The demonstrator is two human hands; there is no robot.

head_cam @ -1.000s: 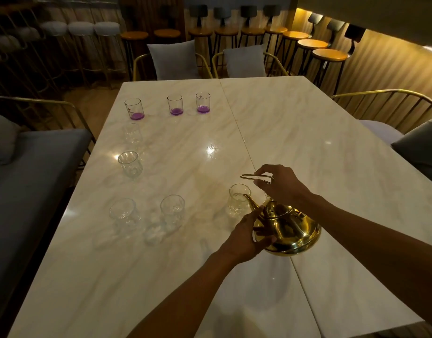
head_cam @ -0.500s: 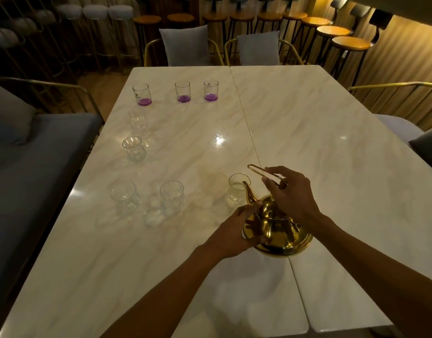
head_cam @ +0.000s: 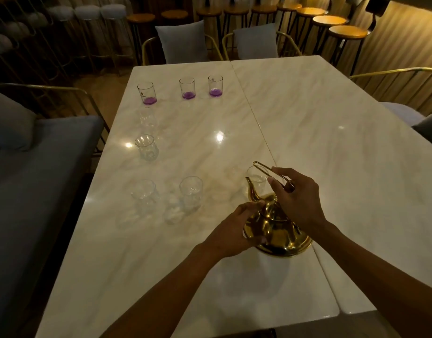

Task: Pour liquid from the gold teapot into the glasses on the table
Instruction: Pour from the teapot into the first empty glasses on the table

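Note:
A gold teapot (head_cam: pixel 280 236) is held above the marble table (head_cam: pixel 332 147), tilted with its spout toward a clear glass (head_cam: pixel 256 178) just beyond it. My right hand (head_cam: pixel 297 198) grips the thin wire handle from above. My left hand (head_cam: pixel 232 230) cups the pot's left side, fingers by the lid. Clear empty-looking glasses stand at the left: one (head_cam: pixel 191 193) nearest, another (head_cam: pixel 144 193) beside it, a third (head_cam: pixel 145 147) farther back. Three glasses with purple liquid line the far end: (head_cam: pixel 147 93), (head_cam: pixel 187 88), (head_cam: pixel 215 86).
A seam (head_cam: pixel 254 118) runs between the two table halves. A grey bench (head_cam: pixel 27 179) lies along the left. Gold-framed chairs with grey cushions (head_cam: pixel 183 42) stand at the far end and right, with bar stools (head_cam: pixel 346 32) behind.
The teapot has tilted more toward the clear glass, with its handle raised. The view has shifted, so the table sits lower in the frame.

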